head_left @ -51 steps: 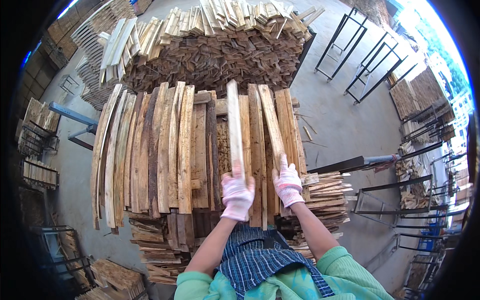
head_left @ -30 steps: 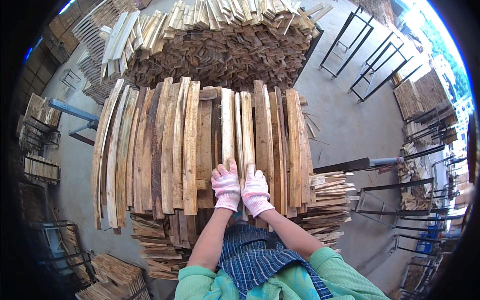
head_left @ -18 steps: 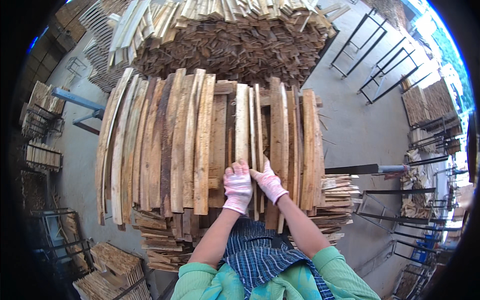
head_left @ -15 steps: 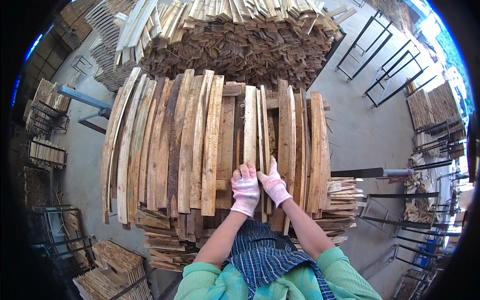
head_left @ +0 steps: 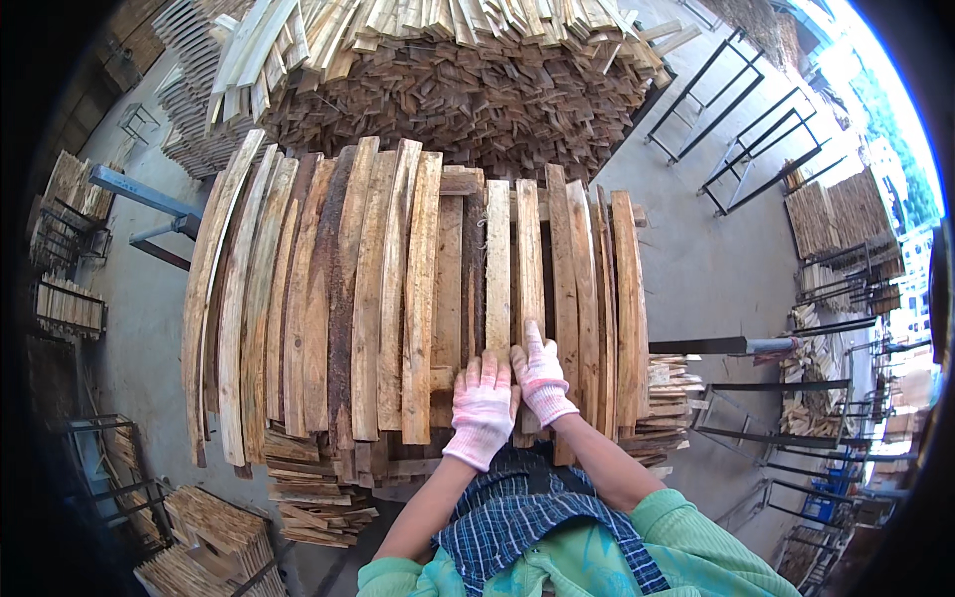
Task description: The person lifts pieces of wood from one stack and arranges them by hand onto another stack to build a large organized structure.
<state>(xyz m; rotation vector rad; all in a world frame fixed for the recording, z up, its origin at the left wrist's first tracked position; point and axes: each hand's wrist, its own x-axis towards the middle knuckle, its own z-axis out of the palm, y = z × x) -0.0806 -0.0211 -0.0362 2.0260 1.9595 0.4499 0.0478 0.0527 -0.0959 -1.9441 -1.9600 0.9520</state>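
Both my hands wear white-and-pink knitted gloves and are at the near ends of two wooden slats in the upper layer of a stack. My left hand (head_left: 479, 403) lies with fingers stretched over a pale slat (head_left: 498, 269). Close beside it, my right hand (head_left: 544, 380) straddles a second slat (head_left: 530, 264), thumb at its left edge and a finger along its top. That slat lies flat, with a dark gap on its left. More rough slats (head_left: 370, 298) run side by side to the left, and others (head_left: 564, 279) to the right.
A large heap of slats (head_left: 448, 109) stands beyond the stack. Blue metal arms (head_left: 149, 189) reach in at left; a dark bar (head_left: 711, 345) juts out at right. Black metal frames (head_left: 706, 99) stand on the concrete floor. More bundled wood (head_left: 214, 542) sits at lower left.
The slat at my right hand, earlier standing on edge with a narrow side up, now lies flat. Both hands have moved slightly nearer my body, and my left fingers have straightened.
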